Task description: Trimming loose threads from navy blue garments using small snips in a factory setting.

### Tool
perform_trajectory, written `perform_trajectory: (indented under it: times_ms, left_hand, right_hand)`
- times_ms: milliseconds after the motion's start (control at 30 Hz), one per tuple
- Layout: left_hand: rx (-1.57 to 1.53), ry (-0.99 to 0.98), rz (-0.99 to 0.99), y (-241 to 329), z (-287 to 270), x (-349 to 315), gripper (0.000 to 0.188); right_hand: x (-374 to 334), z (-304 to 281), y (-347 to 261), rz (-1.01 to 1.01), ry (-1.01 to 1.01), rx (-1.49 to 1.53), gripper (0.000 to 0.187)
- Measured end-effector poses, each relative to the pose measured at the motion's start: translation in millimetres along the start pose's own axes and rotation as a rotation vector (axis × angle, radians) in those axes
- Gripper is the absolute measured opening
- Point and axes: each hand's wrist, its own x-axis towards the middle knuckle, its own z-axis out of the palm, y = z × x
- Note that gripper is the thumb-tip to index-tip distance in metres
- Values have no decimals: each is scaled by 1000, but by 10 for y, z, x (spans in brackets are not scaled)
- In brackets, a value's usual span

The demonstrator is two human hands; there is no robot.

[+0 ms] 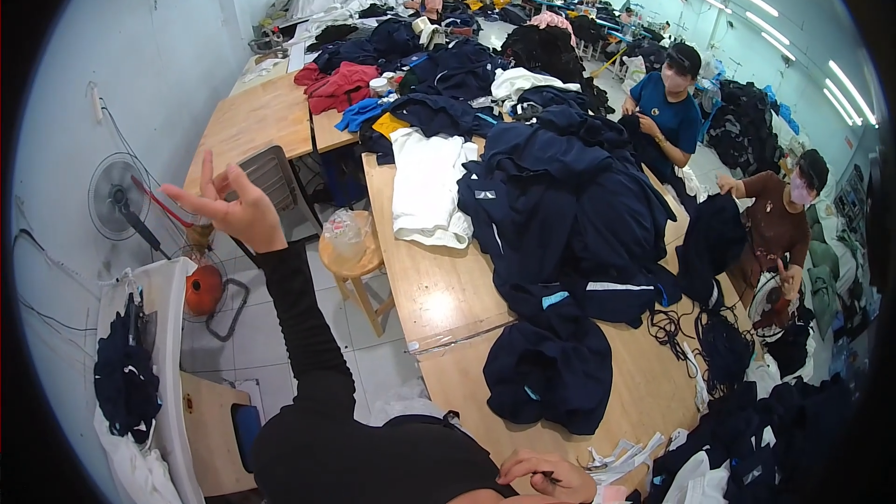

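My left hand (245, 210) is raised at the left on an outstretched arm in a black sleeve. Its fingers are spread, with nothing in them. Close to my body at the lower edge, my right hand (551, 478) has its fingers curled in; a small dark bit shows among them, too little to name. Just beyond that hand, a navy garment (551, 378) lies bunched on the wooden table (439, 303). White fabric strips (625, 457) lie to its right.
A big heap of navy garments (569, 187) and a folded white garment (429, 187) cover the table farther off. A wooden stool (353, 257), a chair (266, 187) and a fan (119, 196) stand left. Two co-workers (665, 112) handle dark garments at the right.
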Motion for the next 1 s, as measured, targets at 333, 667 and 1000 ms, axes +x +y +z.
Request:
perform_trajectory:
  times_ms: [333,667,1000]
  left_hand:
    - [11,-141,-50,-104,205,-282,100]
    - [41,-181,-132,-249,136,-408,99]
    - [-277,-1919,-191,-277,-213,-3013,84]
  right_hand:
    - [91,101,-42,-40,127,157,50]
    - [8,28,131,-21,47,217,52]
    - [-163,139,255,-253,248,194,56]
